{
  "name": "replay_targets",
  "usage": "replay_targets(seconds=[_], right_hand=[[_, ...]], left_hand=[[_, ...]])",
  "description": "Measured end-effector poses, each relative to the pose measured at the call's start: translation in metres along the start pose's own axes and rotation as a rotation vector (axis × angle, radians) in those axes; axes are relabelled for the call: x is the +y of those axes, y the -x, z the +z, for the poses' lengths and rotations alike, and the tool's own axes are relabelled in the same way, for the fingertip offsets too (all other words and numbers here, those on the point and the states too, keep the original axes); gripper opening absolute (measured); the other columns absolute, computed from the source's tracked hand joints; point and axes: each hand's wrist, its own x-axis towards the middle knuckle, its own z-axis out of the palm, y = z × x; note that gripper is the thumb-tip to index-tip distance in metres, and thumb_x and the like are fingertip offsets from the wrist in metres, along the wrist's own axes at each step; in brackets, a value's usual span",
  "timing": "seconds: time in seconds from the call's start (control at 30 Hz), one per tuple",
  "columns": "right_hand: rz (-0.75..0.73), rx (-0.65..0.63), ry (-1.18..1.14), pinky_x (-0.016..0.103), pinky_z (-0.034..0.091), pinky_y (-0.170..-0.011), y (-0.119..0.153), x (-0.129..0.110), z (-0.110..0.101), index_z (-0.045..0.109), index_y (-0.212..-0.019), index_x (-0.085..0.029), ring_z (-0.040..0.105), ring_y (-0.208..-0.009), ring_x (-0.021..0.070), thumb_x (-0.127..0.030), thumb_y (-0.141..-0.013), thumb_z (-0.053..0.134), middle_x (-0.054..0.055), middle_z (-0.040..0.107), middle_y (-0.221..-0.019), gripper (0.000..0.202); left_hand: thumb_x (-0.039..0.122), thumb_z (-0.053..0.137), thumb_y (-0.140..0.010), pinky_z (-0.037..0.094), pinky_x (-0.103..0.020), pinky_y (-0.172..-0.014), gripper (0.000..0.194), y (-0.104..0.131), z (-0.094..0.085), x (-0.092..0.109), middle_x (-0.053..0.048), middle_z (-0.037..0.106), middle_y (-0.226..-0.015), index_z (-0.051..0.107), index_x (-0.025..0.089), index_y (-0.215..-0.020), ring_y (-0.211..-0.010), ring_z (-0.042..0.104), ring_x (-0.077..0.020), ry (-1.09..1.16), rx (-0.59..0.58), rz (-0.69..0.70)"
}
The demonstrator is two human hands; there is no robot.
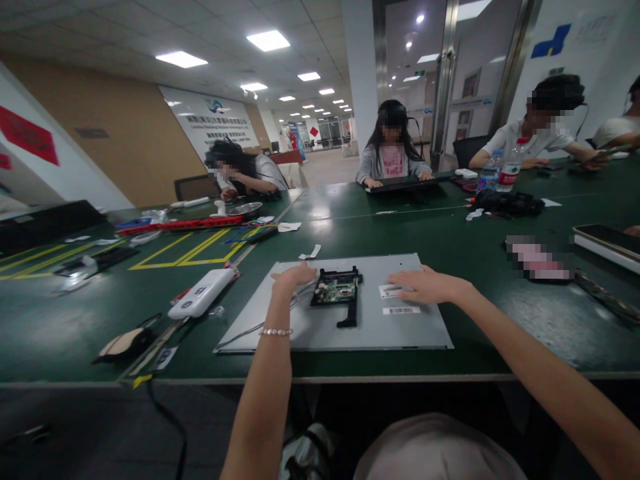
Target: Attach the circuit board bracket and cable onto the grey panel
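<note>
A flat grey metal panel [370, 333] lies on the green table in front of me. Near its middle sits a green circuit board [336, 291] in a black plastic frame [353, 312]. My left hand [296, 275] rests at the panel's upper left, beside the frame and over some thin cables [300, 297]; its fingers are stretched out and nothing shows in them. On the right part of the panel my right hand [425, 285] lies flat, fingers spread, touching a white label [390, 291]. Just below that is a barcode label [401, 311].
Left of the panel are a white power bank [201, 294], a dark rounded object [127, 343] and cables. A pink phone [537, 259] and bottles [511, 167] stand or lie at the right. Several people sit around the table [330, 233].
</note>
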Motion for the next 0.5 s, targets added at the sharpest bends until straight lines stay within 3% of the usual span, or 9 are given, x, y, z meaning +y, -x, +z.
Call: replay_targets(seconds=[0.1,0.23,0.33,0.5], right_hand=[[-0.001,0.064,0.022,0.052,0.031,-0.109,0.0,0.0,-0.003,0.047,-0.143,-0.022,0.045,-0.132,0.0299,-0.047,-0.096,0.036,0.008,0.049,-0.146,0.054],[0.033,0.157,0.08,0.043,0.036,-0.107,-0.003,-0.002,-0.002,0.049,-0.141,-0.019,0.049,-0.129,0.0283,-0.043,-0.096,0.038,0.011,0.051,-0.144,0.052],[0.129,0.179,0.117,0.046,0.037,-0.105,-0.003,0.0,0.0,0.044,-0.144,-0.018,0.049,-0.128,0.0323,-0.043,-0.096,0.039,0.014,0.043,-0.149,0.055],[0.335,0.152,0.03,0.057,0.026,-0.11,-0.002,0.009,0.003,0.032,-0.15,-0.014,0.037,-0.137,0.0369,-0.046,-0.096,0.038,0.018,0.033,-0.154,0.063]], left_hand=[[0.046,0.043,-0.09,0.02,-0.07,-0.106,0.053,0.0,-0.002,0.003,-0.014,0.053,-0.14,0.055,0.024,-0.137,-0.132,0.043,-0.0393,0.013,-0.053,-0.068],[0.034,0.045,-0.087,0.016,-0.076,-0.102,0.048,-0.012,-0.001,-0.008,-0.022,0.059,-0.13,0.062,0.017,-0.127,-0.124,0.05,-0.0425,0.045,0.085,-0.225],[0.029,0.046,-0.085,0.019,-0.078,-0.098,0.049,-0.022,0.002,-0.028,-0.025,0.059,-0.128,0.06,0.012,-0.128,-0.123,0.05,-0.044,0.071,0.126,-0.366],[0.027,0.052,-0.083,0.025,-0.076,-0.097,0.048,-0.029,0.006,-0.054,-0.024,0.054,-0.134,0.059,0.01,-0.128,-0.128,0.045,-0.045,0.119,0.025,-0.488]])
